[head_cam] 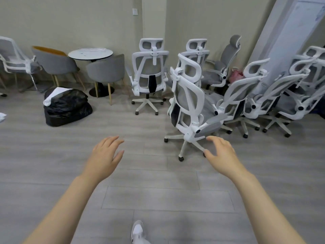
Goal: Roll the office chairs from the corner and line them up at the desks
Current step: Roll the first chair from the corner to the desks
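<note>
Facing away, nearest white-framed grey-mesh office chair (pixel 190 103) on castors, beyond both empty, loosely spread hands (pixel 105 154).

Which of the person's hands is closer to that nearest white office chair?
The right hand. It reaches open just short of the nearest chair, close to its seat and base. The left hand hovers open over bare floor, well off to the chair's left.

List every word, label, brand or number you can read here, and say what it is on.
None can be read.
Wrapped panel leaning on the wall: faint printed marks, too blurred.
Shoe: dark side marking, not legible.
Office chairs, round table, black bag: no text visible.
</note>
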`<action>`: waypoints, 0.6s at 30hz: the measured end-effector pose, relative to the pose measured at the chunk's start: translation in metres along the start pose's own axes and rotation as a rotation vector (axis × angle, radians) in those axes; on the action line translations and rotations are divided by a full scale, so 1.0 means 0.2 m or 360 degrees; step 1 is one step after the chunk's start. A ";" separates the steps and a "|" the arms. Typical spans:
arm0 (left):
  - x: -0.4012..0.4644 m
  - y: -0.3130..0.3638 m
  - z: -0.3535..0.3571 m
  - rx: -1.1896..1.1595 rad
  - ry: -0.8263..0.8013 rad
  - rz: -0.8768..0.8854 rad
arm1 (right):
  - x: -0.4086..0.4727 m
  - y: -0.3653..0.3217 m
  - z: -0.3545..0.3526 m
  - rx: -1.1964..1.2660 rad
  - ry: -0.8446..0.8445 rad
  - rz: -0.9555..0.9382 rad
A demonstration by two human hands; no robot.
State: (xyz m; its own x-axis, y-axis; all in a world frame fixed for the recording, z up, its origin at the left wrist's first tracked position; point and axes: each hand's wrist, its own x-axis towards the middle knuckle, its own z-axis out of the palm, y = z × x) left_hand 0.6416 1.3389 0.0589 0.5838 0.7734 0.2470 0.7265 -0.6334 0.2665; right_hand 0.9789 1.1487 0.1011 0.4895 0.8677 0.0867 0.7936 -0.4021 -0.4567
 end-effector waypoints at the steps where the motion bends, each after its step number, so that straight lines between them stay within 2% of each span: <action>1: 0.14 -0.06 0.03 -0.0018 -0.0007 0.0007 | 0.13 -0.01 0.03 0.0013 0.0005 0.0022; 6: 0.84 -0.30 0.06 -0.0041 -0.0076 0.0078 | 0.78 -0.08 0.08 0.0067 -0.0019 0.0165; 11: 1.58 -0.54 0.01 0.0055 -0.0026 0.0161 | 1.32 -0.14 0.03 0.0094 0.0117 0.0225; 18: 2.42 -0.44 0.25 0.0008 0.0005 0.0350 | 1.98 0.01 0.05 0.0114 0.0116 0.0310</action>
State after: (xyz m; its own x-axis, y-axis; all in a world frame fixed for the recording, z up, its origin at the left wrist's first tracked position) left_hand 0.8789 1.7709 0.1085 0.7271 0.6167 0.3015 0.5836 -0.7866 0.2015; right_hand 1.1715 1.4949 0.1255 0.6578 0.7513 0.0533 0.6552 -0.5359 -0.5324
